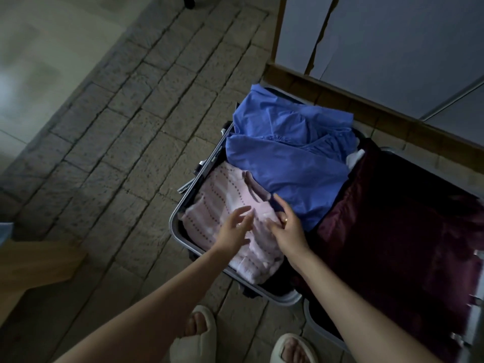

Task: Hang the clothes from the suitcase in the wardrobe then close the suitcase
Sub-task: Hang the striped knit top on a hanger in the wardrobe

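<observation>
Slippers (199,334) are seen nearest the lens, planted on the floor (146,121) just short of the suitcase (175,218), which is taken here as the landmark. It lies flat and fully opened, its dark red lined half (398,231) spread on the right and its packed half on the left. Within the packed half, a pink top (222,197) is folded at the near end and a blue garment (288,153) is heaped at the far end, its edge lapping over the pink one. The long axis of the pink top is judged to run from the suitcase's near rim toward the blue garment, roughly along the line of the forearms. Both hands are held over the middle of the pink top, close together. The left hand (234,229) is spread, fingers apart, just above or lightly touching the knit; nothing is gripped by it. The right hand (286,226) is laid on the cloth with its fingers bent into a fold; whether that fold is truly pinched cannot be told. The pink top is thus directly under both hands, the right being slightly nearer the blue garment and the left nearer the suitcase's outer rim. A lift of the pink top is judged to come next. Beyond the suitcase's far end, what is presumed to be the wardrobe (392,43) is seen.
</observation>
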